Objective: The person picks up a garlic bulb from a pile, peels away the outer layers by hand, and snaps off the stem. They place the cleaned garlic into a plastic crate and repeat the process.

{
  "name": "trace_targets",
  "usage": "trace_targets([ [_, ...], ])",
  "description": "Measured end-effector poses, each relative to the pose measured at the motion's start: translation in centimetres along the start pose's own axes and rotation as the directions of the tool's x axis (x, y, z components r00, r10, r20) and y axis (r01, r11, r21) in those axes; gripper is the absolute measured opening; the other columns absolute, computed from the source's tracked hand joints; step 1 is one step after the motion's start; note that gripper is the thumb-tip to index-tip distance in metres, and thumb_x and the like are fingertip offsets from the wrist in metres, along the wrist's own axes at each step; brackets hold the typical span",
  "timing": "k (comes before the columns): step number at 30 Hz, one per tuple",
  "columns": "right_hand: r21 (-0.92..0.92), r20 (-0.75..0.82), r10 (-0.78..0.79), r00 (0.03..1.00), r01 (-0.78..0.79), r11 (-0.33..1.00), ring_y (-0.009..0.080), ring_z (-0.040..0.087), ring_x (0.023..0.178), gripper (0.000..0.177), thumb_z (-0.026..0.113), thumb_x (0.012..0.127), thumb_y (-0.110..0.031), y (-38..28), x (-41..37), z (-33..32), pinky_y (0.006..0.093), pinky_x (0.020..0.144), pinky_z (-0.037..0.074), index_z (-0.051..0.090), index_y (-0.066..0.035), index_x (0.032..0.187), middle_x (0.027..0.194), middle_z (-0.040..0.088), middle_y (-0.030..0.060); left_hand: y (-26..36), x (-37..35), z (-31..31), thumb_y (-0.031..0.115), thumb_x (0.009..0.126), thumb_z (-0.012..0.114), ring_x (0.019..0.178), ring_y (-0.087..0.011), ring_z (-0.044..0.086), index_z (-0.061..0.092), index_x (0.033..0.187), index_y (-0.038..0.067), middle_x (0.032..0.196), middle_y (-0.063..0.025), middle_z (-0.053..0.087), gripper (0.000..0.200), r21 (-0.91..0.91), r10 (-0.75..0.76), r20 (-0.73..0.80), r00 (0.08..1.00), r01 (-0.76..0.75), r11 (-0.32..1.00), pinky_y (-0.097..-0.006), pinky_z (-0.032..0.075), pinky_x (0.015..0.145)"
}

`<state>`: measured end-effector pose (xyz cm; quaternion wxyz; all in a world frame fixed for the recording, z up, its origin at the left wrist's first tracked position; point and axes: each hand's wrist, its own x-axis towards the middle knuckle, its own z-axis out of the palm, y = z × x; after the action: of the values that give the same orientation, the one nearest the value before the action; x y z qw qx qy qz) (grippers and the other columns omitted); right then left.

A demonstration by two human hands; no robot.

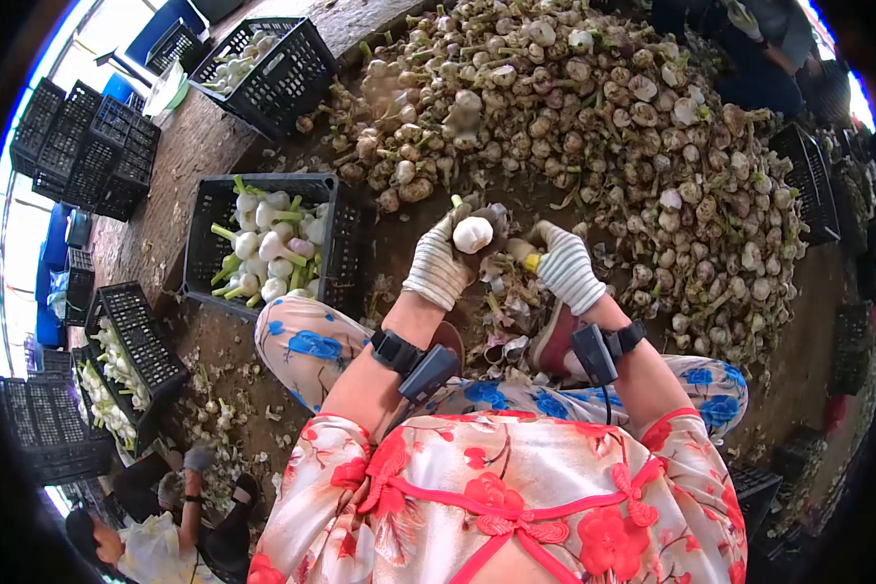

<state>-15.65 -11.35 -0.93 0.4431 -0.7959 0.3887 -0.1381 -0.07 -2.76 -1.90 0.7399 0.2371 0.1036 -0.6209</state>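
My left hand (445, 261), in a striped white glove with a dark palm, is closed on a clean white garlic bulb (473, 235) with a short green stem. Just to its right, my right hand (565, 265), in a matching glove, grips a small tool with a yellow handle (531, 261); the tool's far end is hard to make out. Peeled skins (501, 321) lie below and between my hands. Left of my hands is a black crate (333, 238) with white trimmed bulbs (274, 243) in it.
A big heap of uncleaned garlic (574, 107) spreads ahead and to the right. Another crate (307, 58) stands at the upper left, with stacked crates (97, 146) beyond. One person (156, 535) sits at the lower left, another (749, 58) at the upper right.
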Motion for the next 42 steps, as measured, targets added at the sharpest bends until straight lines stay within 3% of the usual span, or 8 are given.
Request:
trace_targets([
  [3, 0.387, -0.215, -0.3, 0.93, 0.363, 0.848, 0.0115, 0.055, 0.062, 0.022, 0.064, 0.078, -0.019, -4.1, -0.4, 1.3, 0.0286, 0.056, 0.045, 0.058, 0.001, 0.081, 0.068, 0.061, 0.0119, -0.5, -0.3, 0.0, 0.024, 0.086, 0.049, 0.067, -0.019, 0.061, 0.059, 0.091, 0.007, 0.078, -0.0075, 0.063, 0.021, 0.118, 0.03, 0.004, 1.0, -0.03, 0.993, -0.0307, 0.051, 0.055],
  [16, -0.069, 0.289, -0.023, 0.957, 0.045, 0.997, 0.0205, 0.059, 0.079, 0.028, 0.063, 0.077, -0.02, 6.8, 0.8, 1.3, 0.0297, 0.072, 0.045, 0.06, 0.001, 0.095, 0.087, 0.063, 0.0159, 4.7, -0.3, -4.0, 0.018, 0.083, 0.056, 0.064, -0.0221, 0.059, 0.056, 0.088, 0.011, 0.077, -0.0067, 0.059, 0.009, 0.214, 0.3, -0.539, 0.787, -0.217, 0.952, -0.0384, 0.05, 0.05],
  [20, 0.08, 0.292, 0.006, 0.956, -0.03, 0.996, 0.0142, 0.055, 0.084, 0.03, 0.063, 0.079, -0.016, 8.5, 1.0, 1.2, 0.0274, 0.076, 0.044, 0.057, 0.002, 0.103, 0.094, 0.063, 0.0089, 20.3, -3.2, 6.2, 0.033, 0.086, 0.052, 0.079, -0.0236, 0.051, 0.047, 0.095, 0.004, 0.08, -0.0071, 0.053, 0.03, 0.169, 0.787, 0.135, 0.602, -0.796, 0.581, -0.0421, 0.047, 0.072],
  [22, 0.055, 0.268, 0.0, 0.963, -0.015, 0.998, 0.0135, 0.055, 0.084, 0.029, 0.062, 0.08, -0.015, 9.3, 1.0, 1.2, 0.0269, 0.076, 0.044, 0.057, 0.002, 0.104, 0.095, 0.062, 0.0083, 22.2, -4.0, 9.9, 0.04, 0.073, 0.067, 0.08, -0.0263, 0.048, 0.042, 0.109, 0.001, 0.102, -0.0161, 0.043, 0.058, 0.052, 0.708, -0.276, 0.649, -0.726, 0.686, -0.0488, 0.047, 0.074],
  [29, -0.153, 0.152, -0.114, 0.982, 0.138, 0.979, 0.0363, 0.056, 0.077, 0.029, 0.06, 0.077, -0.03, 13.1, 1.9, 0.8, 0.0382, 0.066, 0.045, 0.062, -0.002, 0.085, 0.085, 0.061, 0.0202, 14.8, 1.4, -1.6, 0.022, 0.082, 0.056, 0.067, -0.019, 0.051, 0.058, 0.087, 0.008, 0.076, -0.0034, 0.054, 0.015, 0.103, 0.298, 0.114, 0.948, -0.31, 0.945, -0.0387, 0.047, 0.066],
  [30, -0.187, 0.125, 0.055, 0.991, -0.031, 0.982, 0.0355, 0.057, 0.079, 0.029, 0.06, 0.076, -0.03, 12.6, 1.9, 0.0, 0.0387, 0.067, 0.045, 0.062, -0.003, 0.087, 0.086, 0.061, 0.0201, 11.3, -0.1, 1.9, 0.02, 0.083, 0.056, 0.054, -0.0141, 0.046, 0.059, 0.081, 0.009, 0.06, 0.0024, 0.048, 0.011, 0.202, 0.396, -0.271, 0.877, -0.35, 0.914, -0.0337, 0.044, 0.054],
  [33, -0.28, -0.005, 0.314, 0.949, -0.303, 0.911, 0.0336, 0.058, 0.085, 0.027, 0.059, 0.076, -0.027, 18.4, 3.6, -1.5, 0.0395, 0.073, 0.046, 0.062, -0.006, 0.092, 0.092, 0.061, 0.0205, 8.1, 0.9, -0.1, 0.012, 0.084, 0.055, 0.045, -0.0118, 0.039, 0.059, 0.085, 0.011, 0.056, 0.003, 0.044, 0.005, 0.179, 0.262, -0.168, 0.95, -0.232, 0.956, -0.0265, 0.035, 0.045],
  [42, -0.321, -0.11, 0.549, 0.829, -0.552, 0.769, 0.0332, 0.044, 0.112, 0.047, 0.048, 0.084, -0.03, 25.6, 9.4, 0.0, 0.0398, 0.091, 0.039, 0.038, -0.014, 0.127, 0.136, 0.032, 0.0114, 2.2, 2.9, -3.4, -0.008, 0.071, 0.047, 0.088, -0.0253, 0.058, 0.051, 0.11, 0.005, 0.097, -0.0131, 0.058, 0.041, 0.439, 0.114, -0.14, 0.984, -0.041, 0.898, -0.0393, 0.053, 0.071],
])
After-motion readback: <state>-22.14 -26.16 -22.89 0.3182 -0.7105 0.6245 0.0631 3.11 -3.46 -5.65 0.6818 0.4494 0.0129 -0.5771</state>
